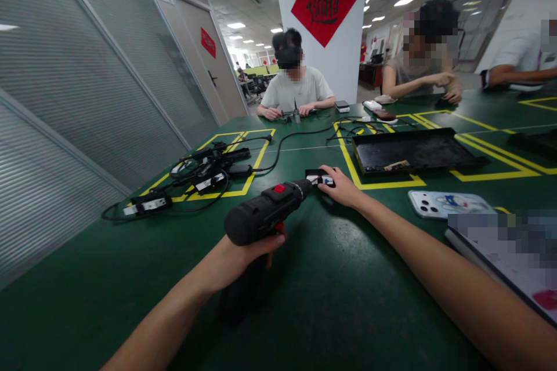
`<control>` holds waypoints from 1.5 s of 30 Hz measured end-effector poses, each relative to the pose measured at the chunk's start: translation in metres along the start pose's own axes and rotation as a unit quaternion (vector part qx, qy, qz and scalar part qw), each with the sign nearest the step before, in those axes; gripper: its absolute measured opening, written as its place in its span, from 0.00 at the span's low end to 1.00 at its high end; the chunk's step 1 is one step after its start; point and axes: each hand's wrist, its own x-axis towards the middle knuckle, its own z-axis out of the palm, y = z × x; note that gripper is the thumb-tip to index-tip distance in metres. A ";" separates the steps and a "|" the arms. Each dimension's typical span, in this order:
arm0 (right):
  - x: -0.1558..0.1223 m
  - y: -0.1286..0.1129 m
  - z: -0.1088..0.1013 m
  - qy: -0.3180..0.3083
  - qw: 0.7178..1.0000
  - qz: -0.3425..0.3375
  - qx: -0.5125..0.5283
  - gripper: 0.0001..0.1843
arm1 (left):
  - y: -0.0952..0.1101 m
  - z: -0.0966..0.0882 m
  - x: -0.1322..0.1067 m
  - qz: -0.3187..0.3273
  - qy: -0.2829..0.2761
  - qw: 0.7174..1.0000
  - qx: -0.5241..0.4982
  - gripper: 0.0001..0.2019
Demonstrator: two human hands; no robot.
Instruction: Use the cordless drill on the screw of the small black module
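Note:
My left hand (255,249) is wrapped round the grip of a black cordless drill (261,214) with red switches, one finger by the trigger. The drill points forward and to the right. Its chuck ends close to a small black-and-white device (314,178) on the green table. My right hand (338,186) holds that device from its right side, thumb and fingers closed about it. Whether the drill's bit touches the device cannot be made out.
Black adapters and cables (213,168) lie in a pile at left. A black tray (409,151) stands right of centre, with a phone (448,204) nearer me. Yellow tape (391,185) marks the green table (348,301). A person (300,87) works opposite; others sit at right.

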 end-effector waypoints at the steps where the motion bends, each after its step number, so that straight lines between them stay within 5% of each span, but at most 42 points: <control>1: 0.000 0.000 0.000 -0.001 1.000 0.000 0.001 0.29 | 0.000 0.000 0.000 0.002 0.003 1.000 0.006 0.15; 45: 0.000 0.002 -0.001 -0.003 1.000 -0.004 0.010 0.29 | 0.003 -0.004 0.001 -0.012 -0.014 1.000 0.007 0.14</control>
